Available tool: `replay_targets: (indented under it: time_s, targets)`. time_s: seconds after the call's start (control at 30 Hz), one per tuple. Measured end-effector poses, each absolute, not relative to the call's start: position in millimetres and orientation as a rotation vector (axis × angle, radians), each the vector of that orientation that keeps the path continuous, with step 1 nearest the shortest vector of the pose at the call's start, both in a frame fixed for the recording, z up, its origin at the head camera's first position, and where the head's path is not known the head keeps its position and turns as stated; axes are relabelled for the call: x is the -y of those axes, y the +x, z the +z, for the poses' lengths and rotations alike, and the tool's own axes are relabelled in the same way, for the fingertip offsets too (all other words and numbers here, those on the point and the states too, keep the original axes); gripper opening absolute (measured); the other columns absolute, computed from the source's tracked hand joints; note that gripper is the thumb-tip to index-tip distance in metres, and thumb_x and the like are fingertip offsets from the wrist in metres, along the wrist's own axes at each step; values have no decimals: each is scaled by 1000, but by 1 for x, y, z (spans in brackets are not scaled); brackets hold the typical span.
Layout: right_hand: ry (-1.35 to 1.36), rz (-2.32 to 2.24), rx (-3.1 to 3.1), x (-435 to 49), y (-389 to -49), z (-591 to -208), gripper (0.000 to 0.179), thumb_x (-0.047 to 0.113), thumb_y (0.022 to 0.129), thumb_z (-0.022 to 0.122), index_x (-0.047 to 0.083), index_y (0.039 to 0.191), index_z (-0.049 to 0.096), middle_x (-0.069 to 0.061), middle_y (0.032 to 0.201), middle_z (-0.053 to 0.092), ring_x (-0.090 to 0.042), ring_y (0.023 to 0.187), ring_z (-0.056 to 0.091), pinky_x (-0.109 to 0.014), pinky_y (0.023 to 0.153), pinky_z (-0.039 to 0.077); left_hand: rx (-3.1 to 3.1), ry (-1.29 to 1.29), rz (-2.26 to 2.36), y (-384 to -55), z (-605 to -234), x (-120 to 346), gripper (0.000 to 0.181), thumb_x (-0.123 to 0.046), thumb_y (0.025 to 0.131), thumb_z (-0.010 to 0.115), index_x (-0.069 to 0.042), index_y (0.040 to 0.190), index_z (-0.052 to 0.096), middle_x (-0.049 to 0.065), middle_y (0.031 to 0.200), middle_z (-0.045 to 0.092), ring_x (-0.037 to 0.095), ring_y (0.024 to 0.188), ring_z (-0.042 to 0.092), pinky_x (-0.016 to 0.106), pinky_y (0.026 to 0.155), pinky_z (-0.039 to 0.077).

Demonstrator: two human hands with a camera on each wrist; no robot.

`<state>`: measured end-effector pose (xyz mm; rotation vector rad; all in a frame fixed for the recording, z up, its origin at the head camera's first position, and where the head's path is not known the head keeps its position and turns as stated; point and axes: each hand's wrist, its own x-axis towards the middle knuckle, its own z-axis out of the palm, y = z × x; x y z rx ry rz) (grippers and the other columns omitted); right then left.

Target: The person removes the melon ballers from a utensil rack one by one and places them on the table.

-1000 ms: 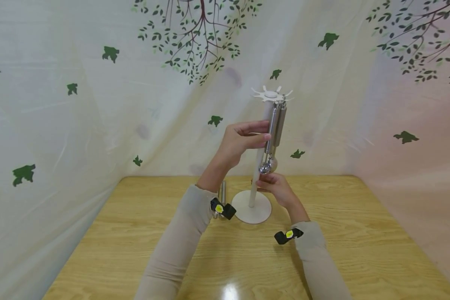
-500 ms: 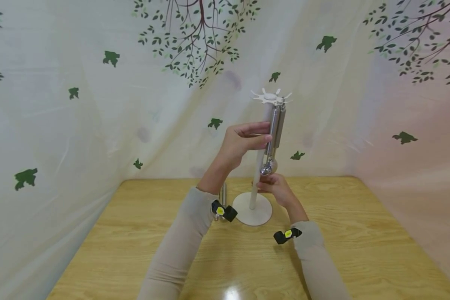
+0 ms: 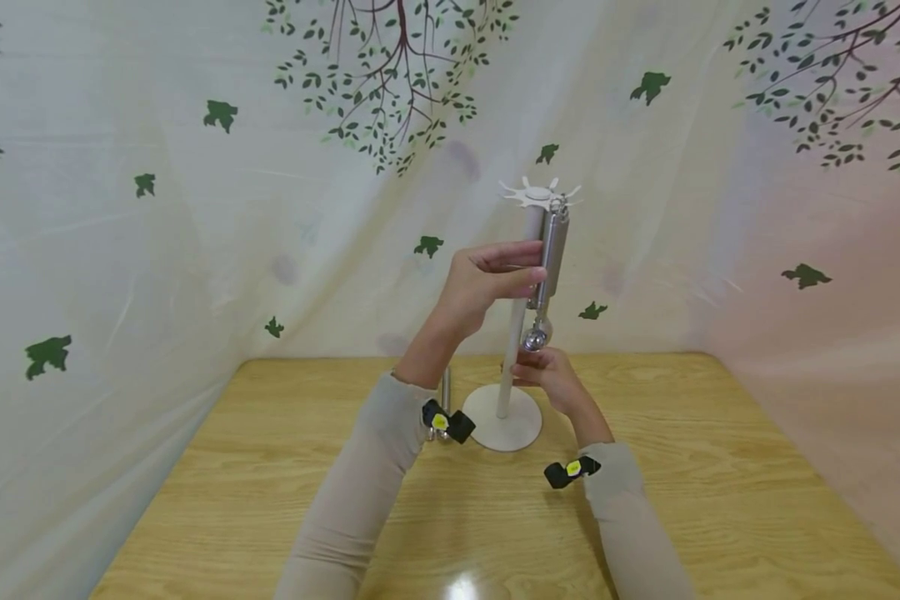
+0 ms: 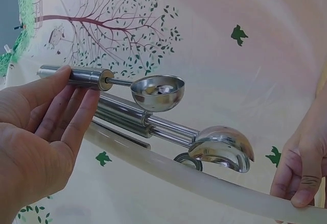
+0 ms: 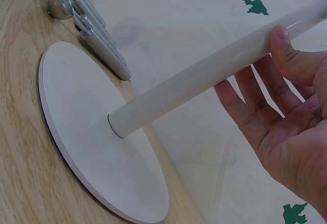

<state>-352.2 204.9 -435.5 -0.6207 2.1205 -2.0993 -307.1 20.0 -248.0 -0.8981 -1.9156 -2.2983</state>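
My left hand [image 3: 483, 283] pinches the tubular steel handle of an ice cream scoop [image 4: 158, 92] between thumb and fingers, high beside a white pole [image 5: 179, 91]. In the left wrist view its round bowl faces up. Close behind it hang other steel scoops [image 4: 222, 145], bowls downward in the head view, below a white hook ring [image 3: 537, 195] atop the pole. Whether the held scoop is on a hook cannot be made out. Lower down, my right hand [image 3: 558, 379] holds the pole with thumb and fingers. The pole rises from a round white base [image 5: 76, 112] and leans slightly right.
Several more steel utensils [image 5: 102, 50] lie on the wooden table [image 3: 307, 467] to the left of the base, partly hidden by my left wrist in the head view. A pale cloth backdrop [image 3: 330, 275] printed with branches and birds stands behind the table.
My left hand has shifted very slightly right with the scoop, which now overlaps the hanging scoops more in the head view. The right hand stays on the pole.
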Motion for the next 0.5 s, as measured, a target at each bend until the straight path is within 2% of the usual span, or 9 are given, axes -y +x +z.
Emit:
replay_targets:
  time_s: [0.27, 0.4, 0.5]
  targets:
    - [-611, -2111, -2112, -206, -353, -436, 18, -5, 96, 62, -11, 113, 64, 11, 94, 74, -8, 92, 72, -31, 85, 64, 1886, -933, -2305, -303, -248, -16, 39, 6, 89, 73, 6, 128, 66, 23, 121, 72, 21, 97, 76, 44, 88, 63]
    - [-623, -2113, -2109, -207, -353, -436, 15, -5, 96, 62, 2, 108, 69, 11, 94, 74, -8, 91, 72, -30, 85, 64, 1877, -950, -2294, -300, -248, -12, 39, 7, 90, 72, 6, 128, 66, 23, 121, 72, 20, 97, 76, 44, 88, 63]
    - [-630, -2113, -2104, -207, -352, -436, 22, -5, 96, 61, 13, 102, 71, 11, 94, 74, -8, 91, 72, -29, 84, 64, 1875, -948, -2285, -298, -250, -8, 39, 7, 89, 72, 7, 128, 66, 23, 120, 72, 17, 94, 76, 44, 88, 63]
